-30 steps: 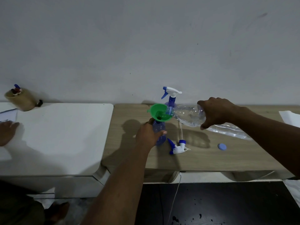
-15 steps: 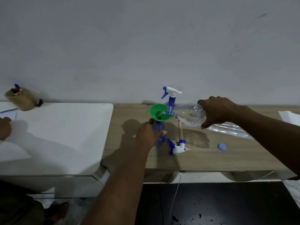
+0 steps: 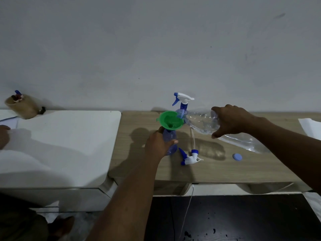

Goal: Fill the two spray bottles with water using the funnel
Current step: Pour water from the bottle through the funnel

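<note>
A green funnel (image 3: pixel 171 121) sits in the neck of a blue spray bottle (image 3: pixel 169 137) standing on the wooden table (image 3: pixel 217 169). My left hand (image 3: pixel 157 145) grips that bottle's body. My right hand (image 3: pixel 229 120) holds a clear plastic water bottle (image 3: pixel 199 121) tipped on its side, its mouth over the funnel's right rim. A second spray bottle (image 3: pixel 182 106) with its white and blue trigger head on stands just behind the funnel. A loose trigger head (image 3: pixel 190 158) with its tube lies on the table in front of the funnel.
A blue cap (image 3: pixel 237 156) lies to the right on the table, next to a crumpled clear plastic sheet (image 3: pixel 243 140). A white table (image 3: pixel 60 145) adjoins on the left, with a tan holder (image 3: pixel 22 106) at its back. Another person's hand (image 3: pixel 3 137) rests at the far left. White paper (image 3: pixel 311 127) lies at the far right.
The water bottle stays tipped over the funnel, with my right hand shifted slightly. The other person's hand at the left edge has drawn back to the left.
</note>
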The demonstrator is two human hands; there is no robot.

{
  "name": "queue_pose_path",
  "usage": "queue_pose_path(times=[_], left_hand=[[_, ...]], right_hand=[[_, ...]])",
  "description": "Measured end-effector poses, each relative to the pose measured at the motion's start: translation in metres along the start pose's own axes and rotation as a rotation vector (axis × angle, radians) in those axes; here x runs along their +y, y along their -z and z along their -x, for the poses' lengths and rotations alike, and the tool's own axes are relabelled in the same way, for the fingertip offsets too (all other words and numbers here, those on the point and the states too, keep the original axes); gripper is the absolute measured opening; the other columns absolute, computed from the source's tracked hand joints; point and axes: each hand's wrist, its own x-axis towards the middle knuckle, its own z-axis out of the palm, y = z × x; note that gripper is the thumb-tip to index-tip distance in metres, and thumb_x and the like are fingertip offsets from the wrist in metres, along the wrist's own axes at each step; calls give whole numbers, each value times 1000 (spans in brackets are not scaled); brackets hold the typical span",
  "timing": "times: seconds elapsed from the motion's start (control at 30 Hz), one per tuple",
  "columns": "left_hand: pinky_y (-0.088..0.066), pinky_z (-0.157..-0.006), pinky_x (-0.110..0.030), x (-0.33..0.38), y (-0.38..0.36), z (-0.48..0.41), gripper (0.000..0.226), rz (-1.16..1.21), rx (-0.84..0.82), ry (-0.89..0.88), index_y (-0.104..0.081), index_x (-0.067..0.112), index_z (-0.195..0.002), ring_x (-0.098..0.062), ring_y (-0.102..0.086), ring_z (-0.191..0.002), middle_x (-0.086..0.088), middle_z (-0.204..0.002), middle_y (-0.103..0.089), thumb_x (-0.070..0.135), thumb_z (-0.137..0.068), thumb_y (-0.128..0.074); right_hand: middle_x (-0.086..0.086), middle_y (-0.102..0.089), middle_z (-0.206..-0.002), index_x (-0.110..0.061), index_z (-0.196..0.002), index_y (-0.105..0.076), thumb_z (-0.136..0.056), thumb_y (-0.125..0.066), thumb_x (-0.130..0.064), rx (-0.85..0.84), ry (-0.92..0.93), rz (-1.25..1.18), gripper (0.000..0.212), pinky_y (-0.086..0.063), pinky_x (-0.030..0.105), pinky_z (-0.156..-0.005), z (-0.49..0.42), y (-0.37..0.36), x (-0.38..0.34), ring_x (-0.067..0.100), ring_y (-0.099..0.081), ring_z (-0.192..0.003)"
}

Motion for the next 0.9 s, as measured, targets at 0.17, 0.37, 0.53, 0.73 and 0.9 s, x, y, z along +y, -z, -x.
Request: queue_pose_path(times=[0.17,0.37,0.53,0.73,0.9], left_hand=[[-46,-72,-27,-1,-2,0,59,3,27,-36,-59,23,-123,-23,-67,-91,-3,-101,-71,47,-73,-82],[-52,-76,-33,1,-3,0,61,19,20,-10,-59,20,-122,-22,-66,-90,-3,-99,-70,46,-73,-83],[-43,-71,-26,5,-1,2,55,8,2,7,-60,19,-120,-21,-65,-87,0,-93,-67,44,-76,-81],[-54,-74,-32,6,1,3,57,-14,-5,16,-60,25,-118,-19,-67,-85,3,-92,-69,51,-73,-81],[-51,-75,-30,9,2,4,55,-9,-26,27,-58,24,-120,-18,-65,-87,3,-95,-68,49,-75,-79]], right_hand=[[-4,-67,-87,-20,-104,-55,-54,-92,-51,158,-23,-328,69,-48,33,-70,1,-17,7,22,-60,-82],[-4,-68,-93,-15,-109,-59,-55,-93,-46,396,-177,-743,71,-45,17,-69,12,-45,13,6,-64,-81],[-4,-69,-100,-14,-118,-59,-59,-90,-51,551,-289,-897,77,-53,32,-86,10,-72,8,16,-67,-96],[3,-68,-119,-14,-124,-58,-56,-88,-60,664,-433,-997,86,-53,35,-92,0,-89,2,20,-64,-109],[4,-66,-122,-14,-127,-54,-59,-91,-49,727,-447,-1053,85,-49,30,-93,0,-89,-7,18,-62,-112]])
